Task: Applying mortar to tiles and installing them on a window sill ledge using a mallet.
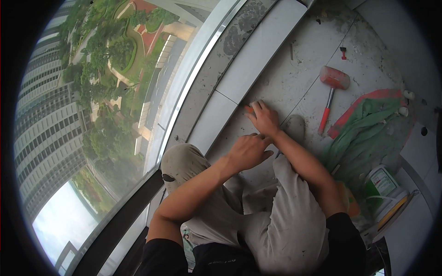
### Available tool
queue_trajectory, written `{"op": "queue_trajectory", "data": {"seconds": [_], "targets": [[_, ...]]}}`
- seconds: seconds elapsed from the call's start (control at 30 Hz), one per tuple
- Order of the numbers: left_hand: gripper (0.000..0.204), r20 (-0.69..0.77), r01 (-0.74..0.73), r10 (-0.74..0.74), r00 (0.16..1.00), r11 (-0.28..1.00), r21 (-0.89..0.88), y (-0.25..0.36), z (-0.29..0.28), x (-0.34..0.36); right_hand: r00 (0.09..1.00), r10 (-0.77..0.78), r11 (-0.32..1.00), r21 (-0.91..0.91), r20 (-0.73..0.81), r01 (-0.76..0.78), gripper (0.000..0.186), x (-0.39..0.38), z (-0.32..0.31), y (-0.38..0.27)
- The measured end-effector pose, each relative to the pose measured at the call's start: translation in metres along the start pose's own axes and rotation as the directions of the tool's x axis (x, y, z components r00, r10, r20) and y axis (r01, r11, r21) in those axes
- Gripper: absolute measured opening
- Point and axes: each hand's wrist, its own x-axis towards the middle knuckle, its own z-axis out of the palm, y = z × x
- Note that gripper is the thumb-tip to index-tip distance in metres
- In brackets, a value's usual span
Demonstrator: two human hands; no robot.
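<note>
- Right grip (265, 120): looks pinched on a small orange piece (249, 109), at its fingertips, just beside the edge of the white tile strip (248, 69). Tile contact: can't tell.
- Left grip (246, 152): loosely curled, just behind the right grip; can't tell if anything's under its fingers.
- I'd keep the pinch low and square to the edge; a slanted push could chip or shift tile.
- Left grip might serve better bracing the strip.
- Red mallet (334, 77): well right of right grip; hand pressure probably safer.
</note>
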Motion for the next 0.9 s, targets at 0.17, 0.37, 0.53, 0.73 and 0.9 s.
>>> {"op": "queue_trajectory", "data": {"seconds": [0.17, 0.37, 0.53, 0.73, 0.9], "targets": [[0.043, -0.015, -0.035, 0.035, 0.999, 0.999, -0.027, -0.002, 0.001, 0.004, 0.974, -0.114, 0.958, -0.236, 0.197, 0.16, 0.027, 0.001, 0.007, 0.004], [0.038, -0.007, -0.004, 0.004, 1.0, 0.999, -0.039, -0.007, -0.012, 0.008, 0.992, -0.065, 0.997, 0.035, 0.107, 0.062, 0.029, -0.001, 0.016, 0.024], [0.048, 0.002, 0.03, -0.03, 1.0, 0.999, -0.042, -0.024, -0.011, -0.006, 0.897, 0.235, 0.869, 0.332, 0.375, -0.367, 0.035, 0.009, -0.001, 0.004], [0.048, -0.081, -0.021, 0.019, 0.997, 0.999, -0.03, -0.028, -0.01, -0.002, 0.868, 0.255, 0.891, 0.246, 0.426, -0.382, 0.034, 0.013, -0.014, 0.014], [0.05, 0.013, 0.024, -0.024, 1.0, 1.0, -0.016, -0.022, -0.017, -0.002, 0.97, -0.222, 0.964, -0.124, 0.1, 0.234, 0.025, 0.007, -0.005, 0.014]]}}
